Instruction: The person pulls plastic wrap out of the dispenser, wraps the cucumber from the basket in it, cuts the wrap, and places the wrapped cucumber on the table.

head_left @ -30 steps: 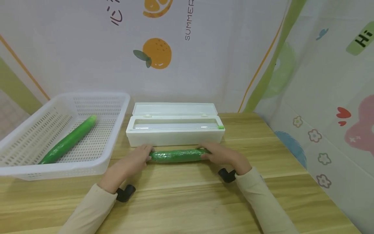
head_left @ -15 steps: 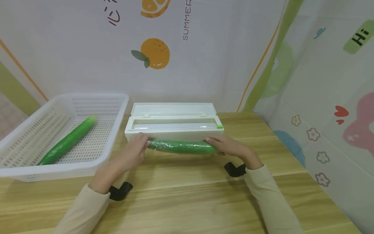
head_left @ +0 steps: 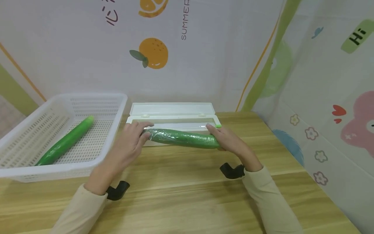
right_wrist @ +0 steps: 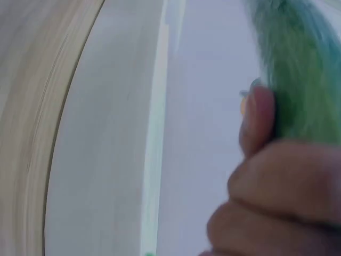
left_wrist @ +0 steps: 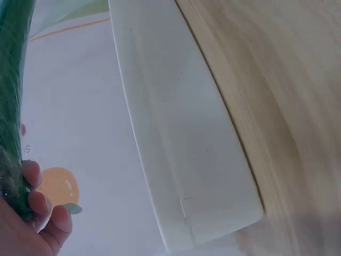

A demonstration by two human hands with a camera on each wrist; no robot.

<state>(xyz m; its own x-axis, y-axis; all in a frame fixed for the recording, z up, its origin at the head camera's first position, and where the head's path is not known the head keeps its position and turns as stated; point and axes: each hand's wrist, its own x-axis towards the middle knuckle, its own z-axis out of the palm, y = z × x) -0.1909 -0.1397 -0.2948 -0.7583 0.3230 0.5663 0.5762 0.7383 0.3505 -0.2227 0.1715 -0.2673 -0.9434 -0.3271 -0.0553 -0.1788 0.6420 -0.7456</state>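
A cucumber (head_left: 184, 139) wrapped in clear film is held up above the table, its right end lower than its left. My left hand (head_left: 128, 139) holds the left end, where the film is bunched; in the left wrist view its fingertips (left_wrist: 40, 204) curl around that end. Gripping the other end is my right hand (head_left: 229, 138), thumb on top; the right wrist view has its fingers wrapped round the cucumber. Just behind, a white cling film box (head_left: 172, 109) stands with its lid raised and the roll inside. The cucumber covers part of the box's front.
To the left, a white plastic basket (head_left: 58, 169) holds another cucumber (head_left: 67, 139). A printed curtain (head_left: 204, 65) hangs along the back and right of the wooden table (head_left: 175, 201). Black curved pieces (head_left: 118, 190) sit at both wrists.
Both hands have raised the cucumber off the table, up in front of the box. It has gone from level to tilted, left end higher. The left fingers have shifted on its end.
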